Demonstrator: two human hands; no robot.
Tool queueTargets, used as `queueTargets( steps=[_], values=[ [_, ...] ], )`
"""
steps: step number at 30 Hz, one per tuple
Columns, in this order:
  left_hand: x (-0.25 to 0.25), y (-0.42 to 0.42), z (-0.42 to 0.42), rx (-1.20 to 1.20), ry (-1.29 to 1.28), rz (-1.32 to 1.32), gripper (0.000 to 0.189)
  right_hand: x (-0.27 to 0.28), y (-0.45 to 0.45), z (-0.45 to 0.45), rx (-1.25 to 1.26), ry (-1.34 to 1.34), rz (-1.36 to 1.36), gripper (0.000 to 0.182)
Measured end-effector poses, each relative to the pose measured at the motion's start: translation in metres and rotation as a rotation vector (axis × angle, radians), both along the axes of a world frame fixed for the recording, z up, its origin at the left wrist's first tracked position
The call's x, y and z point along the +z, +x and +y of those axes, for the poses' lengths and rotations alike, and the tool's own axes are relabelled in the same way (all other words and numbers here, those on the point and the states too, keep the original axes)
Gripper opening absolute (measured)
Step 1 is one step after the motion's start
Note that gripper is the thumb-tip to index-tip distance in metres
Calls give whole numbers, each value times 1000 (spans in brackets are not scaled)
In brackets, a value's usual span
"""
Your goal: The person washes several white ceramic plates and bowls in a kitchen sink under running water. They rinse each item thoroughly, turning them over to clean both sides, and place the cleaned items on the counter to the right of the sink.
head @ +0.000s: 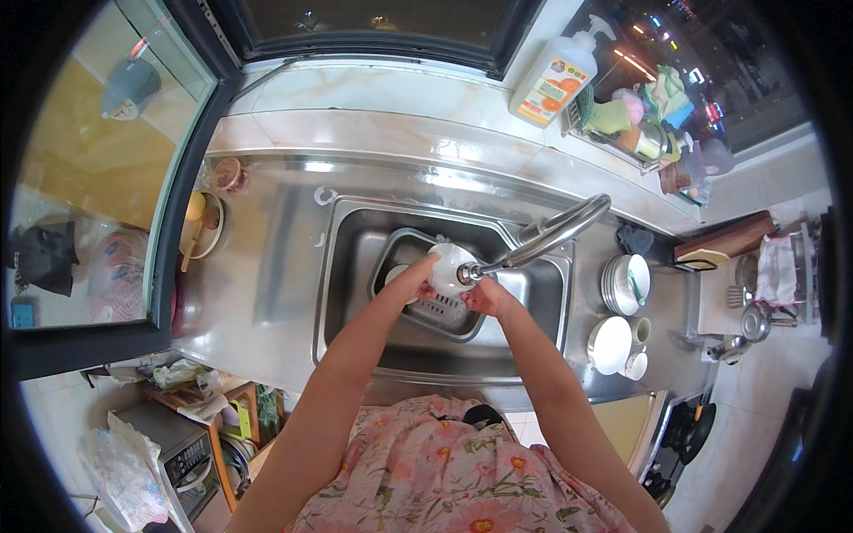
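Observation:
A white bowl [448, 258] is held between my two hands, beneath the chrome faucet [553, 236]. My left hand [420, 278] grips the bowl's left side. On its lower right edge is my right hand [485, 298], with the fingers curled at the rim. The spout end covers part of the bowl. Below it, a grey slotted draining basket [384, 254] sits at a slant in the stainless-steel sink [346, 326]. Another white dish [398, 273] shows in the basket, partly hidden by my left hand.
Stacked white bowls [608, 286], another white bowl [609, 345] and cups [638, 365] stand right of the sink. A pump bottle [556, 76] and a rack of sponges [633, 130] occupy the sill. An open window sash [193, 173] juts over the counter's left side.

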State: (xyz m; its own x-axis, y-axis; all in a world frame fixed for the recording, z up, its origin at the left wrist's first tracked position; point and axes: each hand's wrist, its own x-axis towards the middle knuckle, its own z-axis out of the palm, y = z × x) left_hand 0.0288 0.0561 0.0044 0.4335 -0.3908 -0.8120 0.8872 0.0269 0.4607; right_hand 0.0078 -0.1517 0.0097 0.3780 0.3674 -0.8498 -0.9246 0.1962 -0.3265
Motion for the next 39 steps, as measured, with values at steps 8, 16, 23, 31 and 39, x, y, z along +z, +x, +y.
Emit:
queueTargets(
  steps=[8,16,23,31,39],
  values=[
    [4,11,-72,-243,190,-592,43,-14,-54,-75,-534,-1,210,29],
    [-36,-16,-6,-585,1007,-962,22,2,-74,-72,-171,-338,139,61],
    [-68,-47,60,-705,1211,-766,30,-15,-81,-107,-522,-239,220,55],
    [-95,-53,56,-525,1135,-552,31,2,-132,-127,-308,-617,104,48],
    [-92,-42,51,-421,1154,-659,30,18,-123,-29,-18,-392,-35,53]
  ],
)
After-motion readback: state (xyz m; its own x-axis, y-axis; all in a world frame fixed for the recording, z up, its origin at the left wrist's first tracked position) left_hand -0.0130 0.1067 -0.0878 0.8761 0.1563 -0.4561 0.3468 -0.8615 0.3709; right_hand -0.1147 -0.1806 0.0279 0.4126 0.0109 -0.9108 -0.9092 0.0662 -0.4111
